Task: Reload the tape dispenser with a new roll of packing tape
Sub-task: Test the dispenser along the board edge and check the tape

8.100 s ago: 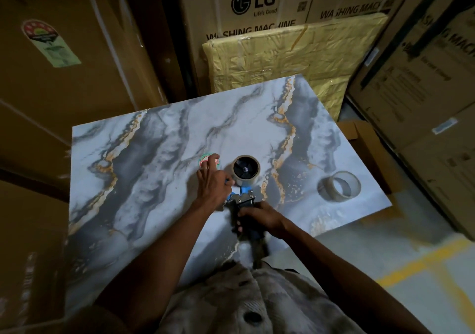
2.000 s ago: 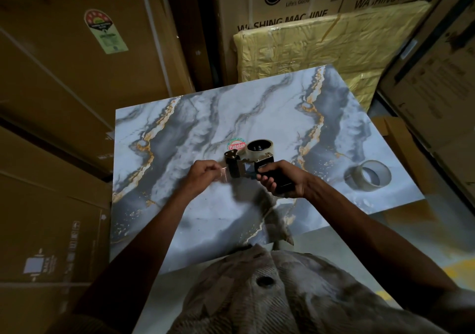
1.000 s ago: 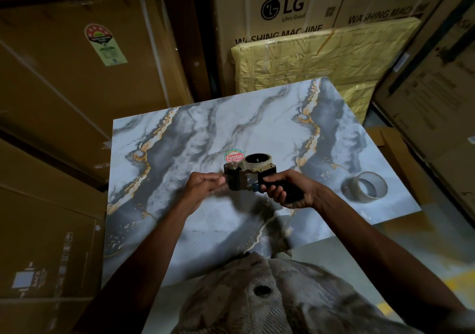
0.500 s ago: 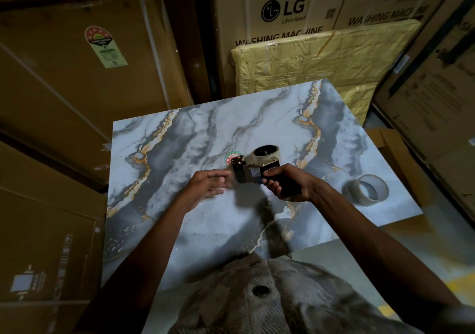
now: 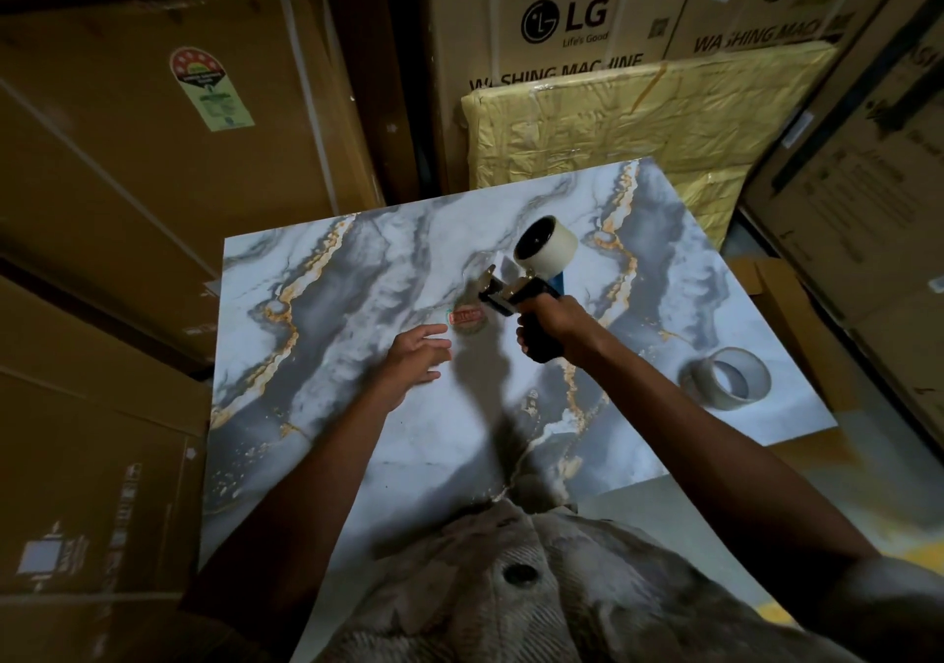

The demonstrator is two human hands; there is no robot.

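Round label point(image 5: 466, 316) text blurred

The right hand point(image 5: 554, 328) has raised the tape dispenser point(image 5: 521, 287) off the marble tabletop point(image 5: 316, 315) and tipped it, so the white roll of packing tape point(image 5: 545, 249) on it now points up and away. The left hand point(image 5: 416, 356) has let go of the dispenser's front end and hangs with loose fingers below it. The round red-labelled sticker point(image 5: 466, 316), earlier partly hidden behind the dispenser, now lies uncovered.
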